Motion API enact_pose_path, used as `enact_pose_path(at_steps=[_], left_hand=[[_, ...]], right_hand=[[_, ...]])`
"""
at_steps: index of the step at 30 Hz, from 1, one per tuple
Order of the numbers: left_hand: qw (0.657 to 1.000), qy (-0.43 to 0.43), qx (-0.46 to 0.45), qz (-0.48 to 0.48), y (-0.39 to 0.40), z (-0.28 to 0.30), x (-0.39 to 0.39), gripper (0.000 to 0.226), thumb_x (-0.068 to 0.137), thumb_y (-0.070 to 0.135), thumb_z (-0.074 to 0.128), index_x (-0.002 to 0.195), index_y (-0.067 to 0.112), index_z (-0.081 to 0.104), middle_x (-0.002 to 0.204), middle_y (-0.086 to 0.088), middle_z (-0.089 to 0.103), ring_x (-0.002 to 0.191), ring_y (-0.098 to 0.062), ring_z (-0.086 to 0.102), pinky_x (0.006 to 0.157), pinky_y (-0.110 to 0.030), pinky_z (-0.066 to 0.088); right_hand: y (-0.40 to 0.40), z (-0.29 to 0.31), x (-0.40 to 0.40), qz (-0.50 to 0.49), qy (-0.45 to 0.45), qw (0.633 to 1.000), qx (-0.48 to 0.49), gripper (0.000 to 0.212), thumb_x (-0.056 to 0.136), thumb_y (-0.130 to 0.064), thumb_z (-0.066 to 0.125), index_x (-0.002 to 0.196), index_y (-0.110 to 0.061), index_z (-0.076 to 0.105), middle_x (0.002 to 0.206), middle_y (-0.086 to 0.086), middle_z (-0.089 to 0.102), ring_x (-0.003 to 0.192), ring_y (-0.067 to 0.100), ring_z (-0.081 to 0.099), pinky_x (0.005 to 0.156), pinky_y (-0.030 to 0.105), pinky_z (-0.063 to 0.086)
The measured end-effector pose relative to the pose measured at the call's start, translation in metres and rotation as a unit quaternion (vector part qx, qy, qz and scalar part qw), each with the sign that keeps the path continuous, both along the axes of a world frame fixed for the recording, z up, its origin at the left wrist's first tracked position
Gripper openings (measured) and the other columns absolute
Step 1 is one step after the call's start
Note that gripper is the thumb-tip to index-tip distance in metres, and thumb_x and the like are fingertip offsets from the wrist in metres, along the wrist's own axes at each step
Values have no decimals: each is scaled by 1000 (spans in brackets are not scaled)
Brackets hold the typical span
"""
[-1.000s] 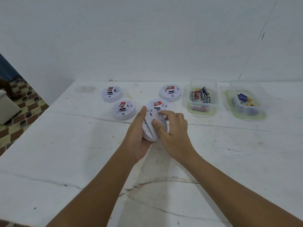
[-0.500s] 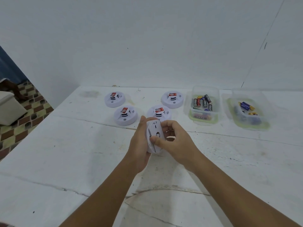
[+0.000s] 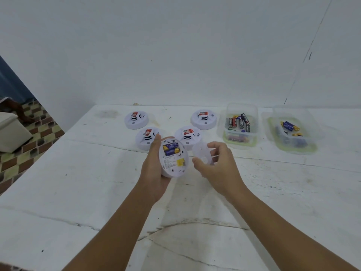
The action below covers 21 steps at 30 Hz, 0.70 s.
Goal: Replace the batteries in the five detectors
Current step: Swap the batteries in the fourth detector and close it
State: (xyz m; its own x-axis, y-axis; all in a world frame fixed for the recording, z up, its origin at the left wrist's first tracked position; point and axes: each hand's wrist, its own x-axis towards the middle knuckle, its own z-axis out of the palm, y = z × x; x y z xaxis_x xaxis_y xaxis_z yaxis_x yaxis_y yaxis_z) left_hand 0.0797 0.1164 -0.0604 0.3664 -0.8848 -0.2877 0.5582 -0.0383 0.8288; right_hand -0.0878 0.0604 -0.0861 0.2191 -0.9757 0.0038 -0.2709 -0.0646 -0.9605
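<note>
- Head view: left hand [image 3: 154, 173] grips the opened detector [image 3: 172, 156], batteries [image 3: 171, 149] facing up.
- Right hand [image 3: 216, 165] just beside it pinches the removed back cover [image 3: 202, 153].

White cracked table [image 3: 78, 192]: four detectors [image 3: 136, 120] at back, two clear battery containers [image 3: 239, 126] right
</note>
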Motion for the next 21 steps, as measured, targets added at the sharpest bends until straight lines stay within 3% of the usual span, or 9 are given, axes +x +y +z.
enact_pose_path(at_steps=[2,4,7,10,12,17,21], left_hand=[[1000,-4,-8,1,2,0,5,43,103,52,49,93,30,85,106,-5,79,100,-26,75,98,-51,55],[1000,-14,-1,-9,4,-1,8,44,105,51,48,96,29,84,104,-5,80,96,-24,76,88,-48,58],[998,-42,17,-33,7,-2,7,44,105,53,46,113,22,77,109,-9,79,96,-26,76,82,-44,58],[997,-54,25,-52,7,-5,5,46,106,53,44,116,21,76,111,-11,78,94,-25,76,86,-44,57],[996,-53,26,-62,5,-7,2,47,106,52,43,117,20,75,111,-11,78,93,-25,75,85,-43,57],[996,-82,23,-36,-5,-18,-4,43,106,50,45,116,21,74,105,-7,78,88,-22,74,75,-36,59],[997,-72,5,-3,-9,-28,-6,45,107,47,43,123,16,71,108,-8,77,93,-23,73,73,-33,60]], right_hand=[[2,-11,-3,53,164,985,-23,68,78,-53,78,136,-31,49,120,-4,50,113,18,52,96,41,53],[7,-18,-1,91,241,964,-61,69,85,-54,75,143,-30,46,127,-2,47,122,19,43,101,33,41],[14,-14,6,48,146,983,-97,49,94,-44,71,136,-31,51,121,-5,49,114,15,46,95,30,39],[18,-8,17,8,43,987,-155,20,100,-26,65,118,-31,57,107,-8,57,99,9,56,84,27,46],[23,-5,25,22,12,987,-156,12,100,-29,66,111,-29,62,104,-10,63,92,7,61,78,27,51],[29,-7,50,10,-64,998,-24,19,96,-38,73,112,-31,66,104,-12,69,94,7,67,83,33,60],[27,-8,58,-13,-71,997,-16,21,94,-38,76,111,-29,67,104,-11,70,94,7,67,82,31,59]])
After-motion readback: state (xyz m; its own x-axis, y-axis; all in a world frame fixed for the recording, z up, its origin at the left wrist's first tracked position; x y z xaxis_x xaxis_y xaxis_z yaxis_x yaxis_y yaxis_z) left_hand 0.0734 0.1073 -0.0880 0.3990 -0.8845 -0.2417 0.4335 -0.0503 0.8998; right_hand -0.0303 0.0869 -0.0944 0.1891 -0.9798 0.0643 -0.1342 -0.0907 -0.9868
